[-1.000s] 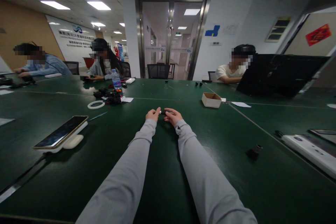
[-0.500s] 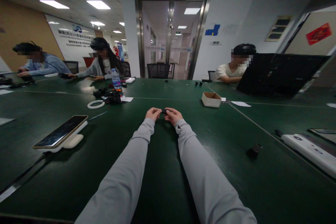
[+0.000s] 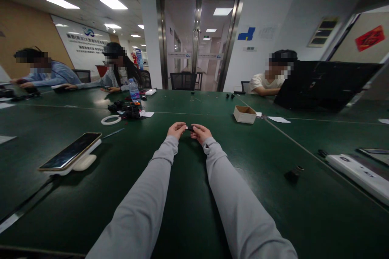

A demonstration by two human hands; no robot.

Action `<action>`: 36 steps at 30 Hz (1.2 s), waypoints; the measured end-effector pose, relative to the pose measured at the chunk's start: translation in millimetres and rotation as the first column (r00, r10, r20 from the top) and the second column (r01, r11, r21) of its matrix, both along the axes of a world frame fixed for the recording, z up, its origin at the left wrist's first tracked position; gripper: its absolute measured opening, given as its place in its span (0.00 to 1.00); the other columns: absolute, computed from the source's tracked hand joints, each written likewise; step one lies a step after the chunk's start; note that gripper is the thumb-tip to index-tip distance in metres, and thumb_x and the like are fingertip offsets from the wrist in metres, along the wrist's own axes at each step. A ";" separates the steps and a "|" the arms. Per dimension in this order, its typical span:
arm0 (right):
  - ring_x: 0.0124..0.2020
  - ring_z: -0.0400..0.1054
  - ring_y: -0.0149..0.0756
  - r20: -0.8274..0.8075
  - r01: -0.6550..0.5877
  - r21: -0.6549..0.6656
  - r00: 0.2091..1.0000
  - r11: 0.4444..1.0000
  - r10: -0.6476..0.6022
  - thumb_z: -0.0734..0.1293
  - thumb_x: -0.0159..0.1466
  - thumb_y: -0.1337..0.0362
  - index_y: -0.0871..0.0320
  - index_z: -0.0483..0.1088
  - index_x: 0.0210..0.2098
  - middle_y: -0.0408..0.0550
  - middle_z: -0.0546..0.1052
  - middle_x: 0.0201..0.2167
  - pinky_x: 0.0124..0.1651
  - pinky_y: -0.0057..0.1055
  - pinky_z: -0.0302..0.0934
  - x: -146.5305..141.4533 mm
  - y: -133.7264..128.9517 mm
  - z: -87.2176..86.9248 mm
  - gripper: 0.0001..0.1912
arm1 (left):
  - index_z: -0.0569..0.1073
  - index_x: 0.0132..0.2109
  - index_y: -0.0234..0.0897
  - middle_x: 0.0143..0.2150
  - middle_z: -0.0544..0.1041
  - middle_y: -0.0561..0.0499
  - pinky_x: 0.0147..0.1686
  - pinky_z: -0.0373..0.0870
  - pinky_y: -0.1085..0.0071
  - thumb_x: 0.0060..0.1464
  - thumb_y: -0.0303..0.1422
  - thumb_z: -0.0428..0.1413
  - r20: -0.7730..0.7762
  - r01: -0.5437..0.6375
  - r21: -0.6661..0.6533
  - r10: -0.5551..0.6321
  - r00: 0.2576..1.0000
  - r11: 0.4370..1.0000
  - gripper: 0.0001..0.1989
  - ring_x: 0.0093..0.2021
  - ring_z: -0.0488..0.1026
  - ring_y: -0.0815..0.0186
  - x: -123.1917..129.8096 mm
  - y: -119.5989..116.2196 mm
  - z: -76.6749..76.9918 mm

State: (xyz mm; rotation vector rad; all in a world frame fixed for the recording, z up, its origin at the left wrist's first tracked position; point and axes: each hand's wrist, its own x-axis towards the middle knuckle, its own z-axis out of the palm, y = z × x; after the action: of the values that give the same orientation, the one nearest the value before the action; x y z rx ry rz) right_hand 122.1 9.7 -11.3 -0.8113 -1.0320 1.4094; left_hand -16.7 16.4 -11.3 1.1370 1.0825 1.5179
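Above the middle of the green table (image 3: 188, 190), both hands meet at a small dark object (image 3: 189, 128). My right hand (image 3: 200, 133) is closed on it, with thumb and fingers pinched around its right side. My left hand (image 3: 177, 130) is closed at the object's left end, where a small light tip shows between the fingertips. Whether the left fingers grip that tip or a separate small piece is too small to tell. The fingers hide much of the object.
An open cardboard box (image 3: 244, 115) stands right of the hands. A phone on a white stand (image 3: 73, 153), a tape roll (image 3: 111, 120), black gear (image 3: 126, 110) and a bottle (image 3: 134, 91) are left. At right lie a black piece (image 3: 294, 174) and a white power strip (image 3: 358, 176).
My left hand has shifted slightly up and left, and a light tip shows more at the object's left end. Across the table, a person's arm has moved left.
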 end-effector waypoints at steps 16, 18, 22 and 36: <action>0.17 0.67 0.27 -0.015 0.007 -0.004 1.000 1.000 -0.007 0.69 0.50 0.67 0.60 0.70 0.35 0.43 0.72 0.16 0.20 0.22 0.64 0.1 0.9 -0.5 0.12 | 0.71 0.32 0.36 0.27 0.73 0.51 0.20 0.63 0.79 0.34 0.35 0.61 -0.055 0.018 -0.009 -0.018 0.998 1.000 0.14 0.23 0.68 0.74 1.0 -3.3 2.9; 0.17 0.67 0.27 -0.013 -0.005 -0.008 1.000 1.000 0.005 0.69 0.50 0.67 0.60 0.70 0.35 0.43 0.72 0.17 0.21 0.23 0.65 0.4 0.2 0.2 0.12 | 0.71 0.34 0.36 0.29 0.73 0.50 0.21 0.65 0.77 0.35 0.35 0.61 -0.002 0.016 -0.085 -0.016 1.000 0.996 0.15 0.24 0.69 0.72 1.5 -4.2 5.2; 0.17 0.67 0.27 -0.014 0.001 -0.010 1.000 1.000 -0.001 0.68 0.50 0.68 0.60 0.70 0.35 0.43 0.72 0.16 0.20 0.22 0.65 -0.2 -0.4 1.0 0.11 | 0.68 0.26 0.33 0.20 0.68 0.51 0.15 0.59 0.77 0.40 0.43 0.56 -0.122 -0.022 -0.208 -0.004 0.992 0.978 0.15 0.16 0.64 0.73 2.1 -4.3 5.4; 0.16 0.67 0.26 -0.007 0.005 -0.018 1.000 1.000 -0.005 0.67 0.51 0.70 0.61 0.70 0.34 0.42 0.72 0.15 0.20 0.22 0.65 -0.6 -0.3 1.0 0.10 | 0.66 0.34 0.35 0.25 0.68 0.54 0.17 0.60 0.80 0.42 0.36 0.57 -0.194 -0.046 -0.046 0.036 0.980 0.998 0.12 0.19 0.64 0.76 3.2 -5.4 5.5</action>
State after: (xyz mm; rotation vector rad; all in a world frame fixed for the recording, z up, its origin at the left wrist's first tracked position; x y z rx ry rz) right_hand 121.5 9.4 -10.2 -0.8213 -1.0126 1.4186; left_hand -13.5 11.0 -5.9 1.2530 1.2754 1.4252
